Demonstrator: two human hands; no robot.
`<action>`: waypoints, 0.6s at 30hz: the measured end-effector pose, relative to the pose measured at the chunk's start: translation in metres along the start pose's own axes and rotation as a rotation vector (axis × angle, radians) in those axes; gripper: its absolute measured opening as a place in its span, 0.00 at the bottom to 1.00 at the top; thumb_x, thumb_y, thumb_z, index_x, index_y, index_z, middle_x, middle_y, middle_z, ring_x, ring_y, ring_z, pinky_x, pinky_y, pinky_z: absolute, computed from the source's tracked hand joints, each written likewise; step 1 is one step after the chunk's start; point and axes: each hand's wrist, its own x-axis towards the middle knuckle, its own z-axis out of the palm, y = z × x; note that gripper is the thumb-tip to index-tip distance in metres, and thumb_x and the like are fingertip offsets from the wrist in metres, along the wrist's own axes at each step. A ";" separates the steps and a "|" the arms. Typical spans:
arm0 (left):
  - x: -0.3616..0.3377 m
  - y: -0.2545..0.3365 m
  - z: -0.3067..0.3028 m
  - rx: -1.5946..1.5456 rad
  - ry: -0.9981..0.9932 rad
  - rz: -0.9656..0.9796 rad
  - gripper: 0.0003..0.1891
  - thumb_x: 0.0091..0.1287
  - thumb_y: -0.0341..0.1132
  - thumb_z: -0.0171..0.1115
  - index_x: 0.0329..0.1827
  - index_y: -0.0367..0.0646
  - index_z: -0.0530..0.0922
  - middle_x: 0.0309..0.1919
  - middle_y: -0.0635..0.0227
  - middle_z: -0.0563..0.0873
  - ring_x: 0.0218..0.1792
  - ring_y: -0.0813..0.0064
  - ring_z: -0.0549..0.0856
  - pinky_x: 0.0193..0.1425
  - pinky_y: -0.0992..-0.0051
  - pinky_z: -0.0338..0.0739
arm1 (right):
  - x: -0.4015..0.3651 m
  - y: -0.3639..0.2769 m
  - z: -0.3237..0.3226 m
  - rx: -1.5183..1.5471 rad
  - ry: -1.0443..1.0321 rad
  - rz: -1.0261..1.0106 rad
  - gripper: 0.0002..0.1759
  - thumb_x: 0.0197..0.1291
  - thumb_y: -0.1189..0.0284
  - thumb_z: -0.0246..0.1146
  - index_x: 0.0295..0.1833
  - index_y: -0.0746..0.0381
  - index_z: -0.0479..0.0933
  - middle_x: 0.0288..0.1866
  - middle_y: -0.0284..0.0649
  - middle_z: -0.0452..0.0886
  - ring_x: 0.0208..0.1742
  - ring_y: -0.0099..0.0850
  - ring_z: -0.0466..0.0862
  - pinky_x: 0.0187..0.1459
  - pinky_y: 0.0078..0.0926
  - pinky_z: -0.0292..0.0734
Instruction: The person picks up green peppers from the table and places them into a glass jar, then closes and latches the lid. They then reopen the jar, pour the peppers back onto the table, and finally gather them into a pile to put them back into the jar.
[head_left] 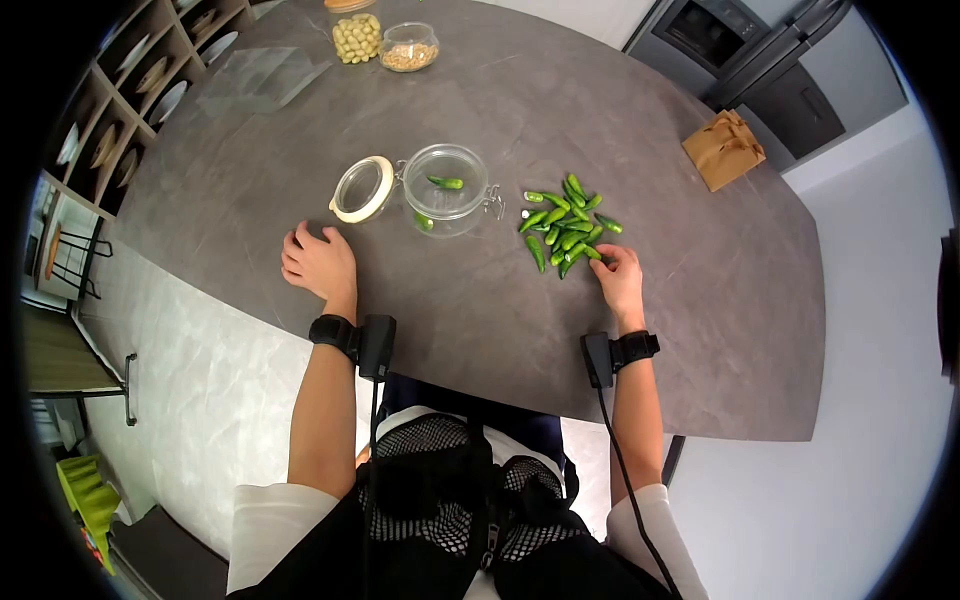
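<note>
A heap of green chili peppers [570,222] lies on the grey table. At its near right edge, my right hand [622,282] has thumb and fingertips closed on the end of one green chili pepper [590,252]. My left hand [322,262] rests on the table with its fingers apart, holding nothing. Just beyond it is a glass jar [445,205] with its hinged lid [363,190] swung open to the left. Inside the jar are a green chili pepper [446,183] and another green piece [424,221] lower down.
Toward the far edge of the table [500,330] stand a jar of pale round items [356,36] and a small glass bowl [410,48] of tan bits. Clear plastic sheets [262,78] lie at the far left. A brown paper bag [724,150] sits at the right.
</note>
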 end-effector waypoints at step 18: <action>0.001 0.002 0.000 0.029 -0.036 -0.034 0.19 0.59 0.40 0.49 0.54 0.46 0.71 0.59 0.61 0.66 0.63 0.63 0.60 0.65 0.55 0.48 | 0.042 -0.162 0.032 0.304 -0.138 -0.295 0.17 0.50 0.74 0.62 0.48 0.66 0.74 0.31 0.37 0.80 0.27 0.23 0.78 0.33 0.21 0.73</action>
